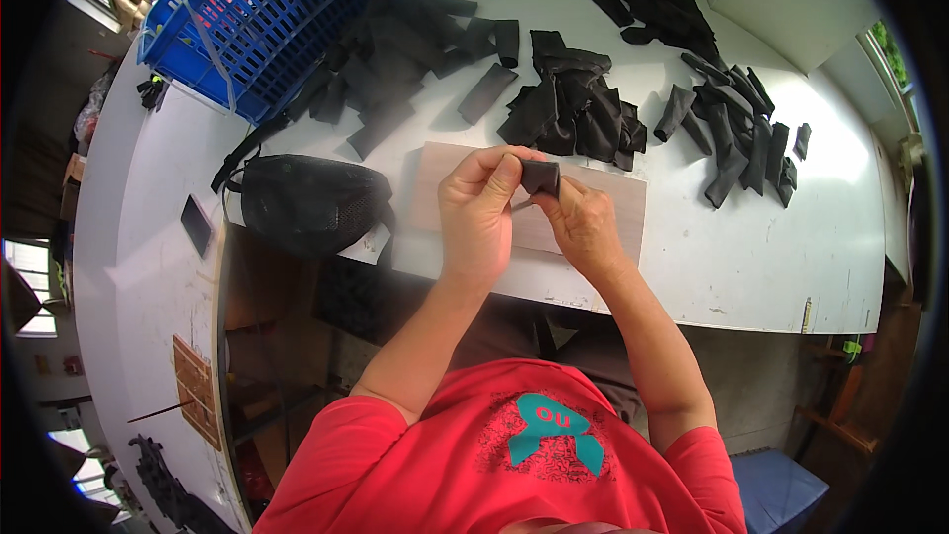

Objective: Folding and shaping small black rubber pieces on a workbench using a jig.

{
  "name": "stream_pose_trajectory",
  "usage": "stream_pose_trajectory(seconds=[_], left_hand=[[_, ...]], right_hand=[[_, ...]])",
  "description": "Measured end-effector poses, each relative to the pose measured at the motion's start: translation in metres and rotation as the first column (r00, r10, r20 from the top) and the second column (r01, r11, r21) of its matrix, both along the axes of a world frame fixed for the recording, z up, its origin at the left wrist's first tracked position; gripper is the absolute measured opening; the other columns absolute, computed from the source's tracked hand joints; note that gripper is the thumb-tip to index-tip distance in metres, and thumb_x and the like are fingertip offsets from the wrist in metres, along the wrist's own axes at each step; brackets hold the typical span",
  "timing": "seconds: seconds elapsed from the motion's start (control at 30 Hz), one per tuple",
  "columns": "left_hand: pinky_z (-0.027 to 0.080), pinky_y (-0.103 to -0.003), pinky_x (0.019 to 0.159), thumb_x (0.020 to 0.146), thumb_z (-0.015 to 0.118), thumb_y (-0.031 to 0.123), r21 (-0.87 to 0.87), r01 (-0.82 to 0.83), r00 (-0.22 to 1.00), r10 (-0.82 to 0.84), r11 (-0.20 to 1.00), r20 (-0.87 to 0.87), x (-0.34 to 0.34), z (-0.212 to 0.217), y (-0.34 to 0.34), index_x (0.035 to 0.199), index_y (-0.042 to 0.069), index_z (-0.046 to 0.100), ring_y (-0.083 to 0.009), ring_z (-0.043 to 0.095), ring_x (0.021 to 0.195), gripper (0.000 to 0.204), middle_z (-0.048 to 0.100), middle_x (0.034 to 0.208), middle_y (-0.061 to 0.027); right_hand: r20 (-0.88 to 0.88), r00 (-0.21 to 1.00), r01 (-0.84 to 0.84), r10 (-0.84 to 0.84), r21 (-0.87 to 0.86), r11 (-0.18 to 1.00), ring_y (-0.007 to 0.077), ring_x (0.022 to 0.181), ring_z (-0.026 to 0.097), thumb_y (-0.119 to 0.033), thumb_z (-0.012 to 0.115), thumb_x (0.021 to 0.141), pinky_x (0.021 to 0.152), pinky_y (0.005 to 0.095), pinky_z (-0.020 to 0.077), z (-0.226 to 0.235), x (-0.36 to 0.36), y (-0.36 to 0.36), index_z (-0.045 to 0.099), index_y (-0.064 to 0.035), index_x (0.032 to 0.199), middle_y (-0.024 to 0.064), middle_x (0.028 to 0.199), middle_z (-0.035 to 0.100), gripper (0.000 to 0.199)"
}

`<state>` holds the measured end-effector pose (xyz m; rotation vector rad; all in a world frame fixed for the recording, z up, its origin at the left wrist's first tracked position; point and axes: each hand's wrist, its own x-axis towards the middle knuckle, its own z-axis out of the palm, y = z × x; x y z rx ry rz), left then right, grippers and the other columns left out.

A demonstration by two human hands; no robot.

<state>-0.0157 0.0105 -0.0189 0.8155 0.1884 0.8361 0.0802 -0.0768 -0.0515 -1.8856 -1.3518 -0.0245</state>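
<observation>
Both hands meet above a pale wooden board [428,200] at the table's near edge. Between them is a small black fabric tube [540,177]. My left hand [478,206] pinches its left end between thumb and fingers. My right hand [585,222] is closed at the tube's right side, its fingertips partly hidden behind the fabric. A thin greyish sliver shows below the tube between the hands; I cannot make out what it is. Just beyond the board lies a heap of black fabric pieces [573,104].
More black tubes lie in a pile on the right [732,129] and in a loose spread on the left [395,49]. A blue plastic crate [267,25] stands at the far left. Left of the board are a black mesh bag [311,203] and a phone-like dark slab [197,225].
</observation>
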Motion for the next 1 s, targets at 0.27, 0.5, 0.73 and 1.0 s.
stream_pose_trajectory(seconds=[0.27,0.5,0.73,1.0], left_hand=[[0.040,-0.025,0.073,0.082,0.053,0.009,0.349,-0.106,0.927,0.219,0.931,-0.304,0.011,-0.008,0.037,0.088,-0.002,0.058,-0.0112,0.053,0.077,0.014,0.060,0.086,-0.0067],[0.044,-0.028,0.066,0.073,0.058,0.013,0.726,0.019,0.709,0.502,0.688,-0.494,0.059,-0.044,0.084,0.089,-0.002,0.058,-0.0173,0.057,0.073,0.022,0.061,0.079,-0.0113],[0.045,-0.032,0.056,0.064,0.068,0.016,0.687,0.284,0.503,0.506,0.669,-0.700,0.082,-0.079,0.090,0.073,-0.001,0.058,-0.0206,0.056,0.057,0.022,0.059,0.063,-0.0116],[0.041,-0.022,0.054,0.069,0.065,0.009,0.765,-0.253,0.692,0.664,0.592,-0.284,0.028,-0.048,0.073,0.075,-0.001,0.058,-0.0107,0.052,0.055,0.013,0.059,0.063,-0.0048]], right_hand=[[-0.330,0.932,-0.118,0.150,0.116,0.986,0.0208,0.049,0.050,-0.016,0.056,0.081,0.046,0.0287,0.0392,0.072,0.018,-0.004,0.050,0.0014,0.064,0.0083,0.055,0.051,0.025],[-0.822,0.569,0.447,-0.008,0.300,0.843,0.0091,0.061,0.050,-0.038,0.041,0.089,0.055,0.0218,0.0420,0.097,0.112,-0.041,0.052,0.0043,0.095,0.0070,0.067,0.055,0.044],[-0.860,0.462,0.379,-0.215,-0.028,0.925,0.0087,0.053,0.048,-0.028,0.042,0.090,0.050,0.0204,0.0402,0.008,0.017,-0.091,0.051,0.0045,0.098,0.0043,0.063,0.053,0.035],[-0.847,0.509,0.183,-0.154,-0.068,0.981,0.0083,0.054,0.046,-0.024,0.044,0.089,0.051,0.0212,0.0394,0.000,-0.047,-0.072,0.053,0.0049,0.093,0.0031,0.060,0.051,0.031]])
